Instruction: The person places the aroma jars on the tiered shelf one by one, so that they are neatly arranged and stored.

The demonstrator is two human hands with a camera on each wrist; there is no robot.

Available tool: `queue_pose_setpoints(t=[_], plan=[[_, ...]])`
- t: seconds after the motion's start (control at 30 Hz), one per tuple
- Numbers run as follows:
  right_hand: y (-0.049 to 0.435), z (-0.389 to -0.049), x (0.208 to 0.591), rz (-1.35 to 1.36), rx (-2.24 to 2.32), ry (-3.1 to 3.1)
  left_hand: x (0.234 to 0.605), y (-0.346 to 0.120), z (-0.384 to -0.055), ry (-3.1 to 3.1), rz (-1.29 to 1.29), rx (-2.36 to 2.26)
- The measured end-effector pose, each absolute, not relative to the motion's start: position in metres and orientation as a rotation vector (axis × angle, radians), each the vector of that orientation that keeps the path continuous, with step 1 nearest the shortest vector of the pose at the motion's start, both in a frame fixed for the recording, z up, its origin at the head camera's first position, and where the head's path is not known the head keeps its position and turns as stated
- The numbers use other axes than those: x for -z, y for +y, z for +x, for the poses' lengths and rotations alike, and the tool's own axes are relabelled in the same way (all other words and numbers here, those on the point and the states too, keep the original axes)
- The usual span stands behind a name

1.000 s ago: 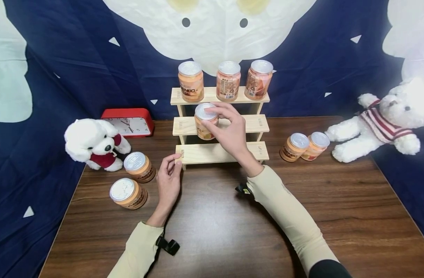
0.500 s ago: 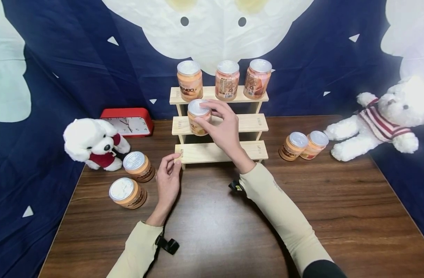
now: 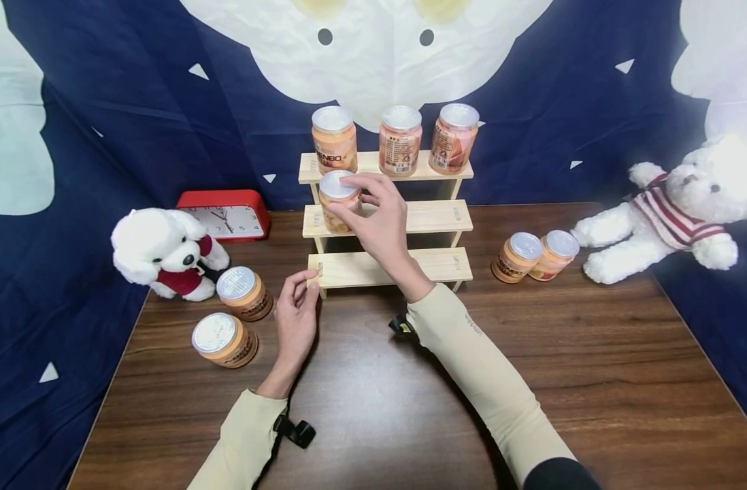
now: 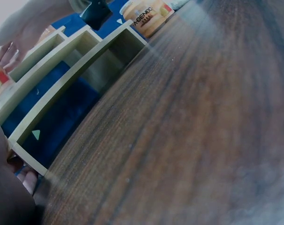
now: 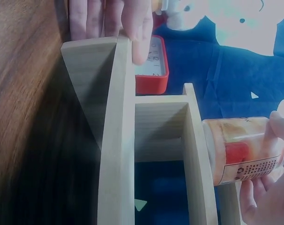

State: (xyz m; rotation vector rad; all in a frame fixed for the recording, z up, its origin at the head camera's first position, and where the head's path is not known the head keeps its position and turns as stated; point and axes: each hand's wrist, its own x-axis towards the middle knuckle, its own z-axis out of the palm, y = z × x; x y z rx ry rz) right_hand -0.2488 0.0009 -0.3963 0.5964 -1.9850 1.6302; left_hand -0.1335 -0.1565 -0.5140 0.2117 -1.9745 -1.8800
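Observation:
My right hand [image 3: 382, 221] grips an orange fruit jar [image 3: 335, 216] with a clear ridged lid, thumb on one side and fingers on the other. The jar stands upright at the left end of the middle step of a three-tier wooden display stand [image 3: 373, 271]. In the right wrist view the base of the held jar [image 5: 240, 150] meets the step's surface, or nearly so. My left hand [image 3: 296, 320] holds the left end of the bottom step between thumb and fingers. Three similar jars [image 3: 401, 143] line the top step.
Two jars [image 3: 239, 292] stand left of the stand, beside a white plush dog [image 3: 159, 248] and a red clock [image 3: 226, 214]. To the right are two more jars [image 3: 517, 258] and a white plush bear [image 3: 673, 211]. Everything rests on a brown wooden table [image 3: 373, 408].
My right hand has carried the jar leftward along the middle step to its left end. The left hand stays on the bottom step.

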Motion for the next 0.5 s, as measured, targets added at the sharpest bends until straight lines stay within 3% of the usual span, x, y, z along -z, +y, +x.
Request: queue_pose_setpoints(t=[0.5], plan=[[-0.013,-0.246,0.398,0.547,-1.597,-1.998,0.514,-0.156,-0.134,-1.957,0.222,1.904]])
